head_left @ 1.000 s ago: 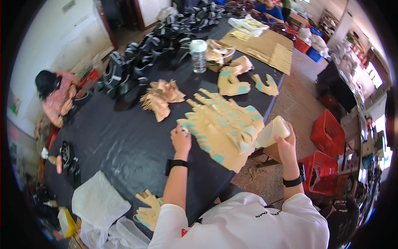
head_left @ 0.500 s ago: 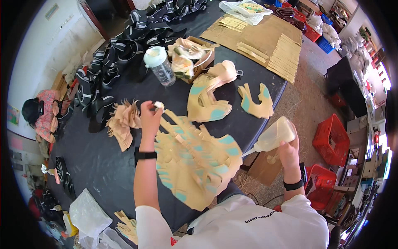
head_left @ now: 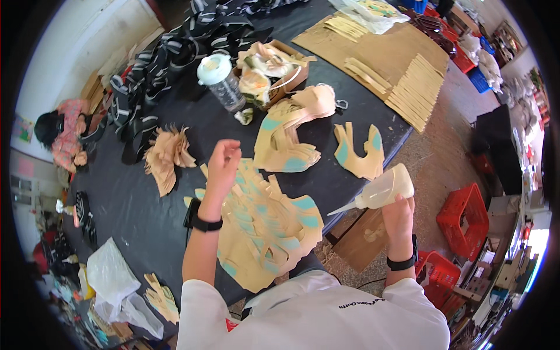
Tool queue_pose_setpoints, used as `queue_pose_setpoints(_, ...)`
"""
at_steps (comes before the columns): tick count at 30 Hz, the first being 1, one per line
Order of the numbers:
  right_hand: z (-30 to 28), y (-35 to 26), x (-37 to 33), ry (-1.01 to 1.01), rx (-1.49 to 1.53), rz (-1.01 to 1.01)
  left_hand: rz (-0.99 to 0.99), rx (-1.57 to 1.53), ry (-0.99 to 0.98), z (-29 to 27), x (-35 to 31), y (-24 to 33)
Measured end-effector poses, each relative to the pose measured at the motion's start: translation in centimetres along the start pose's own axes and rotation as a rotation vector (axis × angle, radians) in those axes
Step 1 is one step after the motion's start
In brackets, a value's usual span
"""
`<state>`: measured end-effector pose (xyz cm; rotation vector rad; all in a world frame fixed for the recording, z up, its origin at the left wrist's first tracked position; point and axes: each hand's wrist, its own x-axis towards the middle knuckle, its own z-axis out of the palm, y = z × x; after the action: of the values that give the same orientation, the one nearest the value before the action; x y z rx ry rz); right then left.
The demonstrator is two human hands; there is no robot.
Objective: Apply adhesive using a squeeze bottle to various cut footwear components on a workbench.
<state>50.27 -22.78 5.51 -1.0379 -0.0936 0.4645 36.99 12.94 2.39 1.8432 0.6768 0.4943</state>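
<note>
One squeeze bottle (head_left: 382,191) grasped in the right hand (head_left: 398,211) off the black table's (head_left: 134,204) edge, left hand (head_left: 223,165) loosely curled, empty, above one fanned spread of tan cut pieces (head_left: 265,230); one cardboard box (head_left: 274,76) holds scraps.

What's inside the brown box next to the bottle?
The cardboard box holds a heap of tan and cream cut pieces, some with teal patches. They fill it, so its bottom and anything beneath them are hidden.

Open brown cardboard box (head_left: 280,76) beside clear jar (head_left: 221,81).
</note>
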Motion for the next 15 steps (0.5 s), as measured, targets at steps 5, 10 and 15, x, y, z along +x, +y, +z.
queue_pose_setpoints(5,3.2,2.0,0.9,-0.081,0.081,0.005,-0.155,-0.125,0.016,-4.5,-11.6,-2.9)
queue_pose_setpoints(10,7.7,3.6,-1.4,-0.150,-0.093,-0.018,-0.313,-0.203,0.155,-8.4,-21.7,-4.6)
queue_pose_setpoints(15,13.0,6.4,-6.9,-0.187,-0.173,0.011,-0.481,-0.238,0.382,-13.3,-30.6,-8.7)
